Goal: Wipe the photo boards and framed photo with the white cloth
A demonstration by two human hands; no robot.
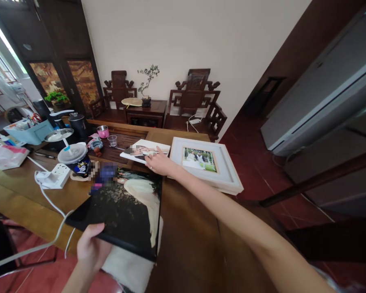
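Note:
A dark photo panel [122,221], printed with a pale flowing dress, lies tilted in front of me. My left hand [93,248] grips its near edge, thumb on top and the other fingers hidden underneath. Further back is a smaller white photo panel [137,145] with a picture printed on it. My right hand [160,162] reaches across to this panel and rests on its right part, fingers spread, a ring on one of them. Just right of that hand lies a white-framed photo [178,147] of two people outdoors. White cloth [129,266] shows below the dark panel.
The wooden table [189,232] also bears a lidded drink cup [73,156], a white power strip [59,177], a tissue pack [9,156] and a blue bin [33,132]. A pink cup [103,131] stands behind. White cables run over the table's left edge.

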